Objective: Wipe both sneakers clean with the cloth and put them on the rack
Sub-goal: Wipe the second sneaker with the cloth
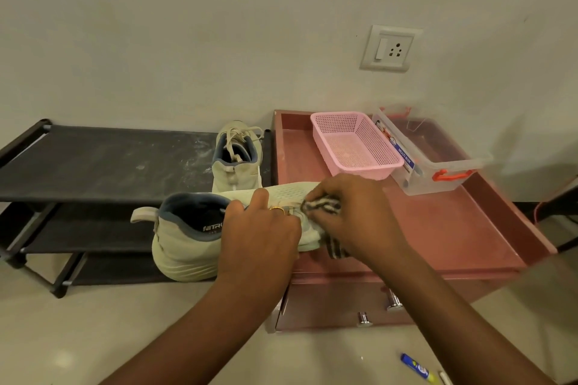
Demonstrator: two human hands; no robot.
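Note:
A pale green sneaker (187, 244) is held in the air in front of me, heel to the left and toe to the right. My left hand (259, 231) grips it across the middle, over the laces. My right hand (350, 212) holds a dark striped cloth (323, 206) bunched against the toe part of the upper; a loose end of the cloth hangs below the hand. The second sneaker (236, 162) stands on the right end of the top shelf of the black shoe rack (93, 162), toe toward the wall.
A pink low cabinet (453, 228) with a raised rim and drawer knobs stands right of the rack. On it sit a pink mesh basket (356, 144) and a clear plastic box (434, 159) with orange latches. A blue tube (416, 367) lies on the floor.

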